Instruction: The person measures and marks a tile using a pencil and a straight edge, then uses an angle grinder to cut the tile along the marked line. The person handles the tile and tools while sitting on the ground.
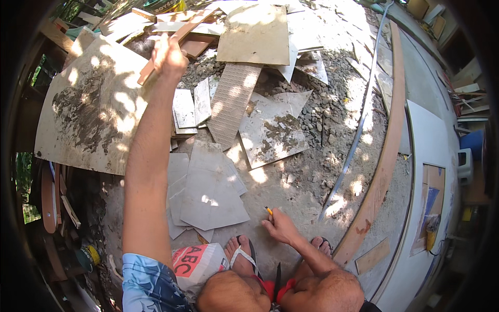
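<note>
My left hand (169, 56) reaches far out to the upper left, its fingers wrapped round a narrow wooden strip (195, 25). The strip slants from beside a large stained board (78, 112) up toward a pile of scrap wood. Low in the middle, in front of my knees, my right hand (282, 227) is closed on a small yellow pencil-like stick (268, 210); its end pokes out past the fingers. Grey broken tile pieces (210, 187) lie overlapped on the ground to the left of that hand.
Flat board pieces (253, 36) and a ribbed tile (235, 99) lie over gravel (332, 130). A white sack (200, 265) stands by my left foot. On the right run a metal bar (358, 132), a long wooden plank (391, 140) and a white door-like panel (427, 140).
</note>
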Motion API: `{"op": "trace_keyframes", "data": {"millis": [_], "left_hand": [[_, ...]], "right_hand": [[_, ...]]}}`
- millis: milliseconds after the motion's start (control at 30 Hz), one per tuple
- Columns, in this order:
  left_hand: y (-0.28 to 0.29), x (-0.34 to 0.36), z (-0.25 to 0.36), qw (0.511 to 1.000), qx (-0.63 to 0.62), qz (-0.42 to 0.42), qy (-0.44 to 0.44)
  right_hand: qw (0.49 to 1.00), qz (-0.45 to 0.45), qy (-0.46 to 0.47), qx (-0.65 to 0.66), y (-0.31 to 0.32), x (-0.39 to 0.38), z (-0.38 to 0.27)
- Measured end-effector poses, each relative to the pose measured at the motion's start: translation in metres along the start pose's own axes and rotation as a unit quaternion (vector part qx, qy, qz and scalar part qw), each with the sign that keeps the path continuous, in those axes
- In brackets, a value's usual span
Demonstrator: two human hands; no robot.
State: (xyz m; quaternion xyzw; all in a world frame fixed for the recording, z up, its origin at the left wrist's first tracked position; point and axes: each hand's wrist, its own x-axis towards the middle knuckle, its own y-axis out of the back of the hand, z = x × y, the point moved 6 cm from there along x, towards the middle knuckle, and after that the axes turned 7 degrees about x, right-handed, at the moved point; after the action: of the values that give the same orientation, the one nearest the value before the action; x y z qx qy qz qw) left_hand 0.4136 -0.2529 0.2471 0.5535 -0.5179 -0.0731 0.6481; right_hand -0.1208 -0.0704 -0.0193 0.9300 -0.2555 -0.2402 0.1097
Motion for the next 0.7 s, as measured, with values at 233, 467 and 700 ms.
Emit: {"op": "trace_keyframes", "data": {"millis": [233,467,700], "left_hand": [[-0.085,-0.111,0.123,0.936,-0.234,-0.261,0.036],[-0.118,-0.114,0.249,0.541,-0.67,-0.403,0.311],[-0.131,-0.082,0.296,0.398,-0.685,-0.276,0.545]], "right_hand": [[0.999,-0.034,-0.012,-0.005,0.015,-0.008,0.005],[0.991,-0.027,-0.062,0.113,0.027,-0.012,0.025],[0.996,0.054,-0.002,0.077,0.068,-0.017,0.02]]}}
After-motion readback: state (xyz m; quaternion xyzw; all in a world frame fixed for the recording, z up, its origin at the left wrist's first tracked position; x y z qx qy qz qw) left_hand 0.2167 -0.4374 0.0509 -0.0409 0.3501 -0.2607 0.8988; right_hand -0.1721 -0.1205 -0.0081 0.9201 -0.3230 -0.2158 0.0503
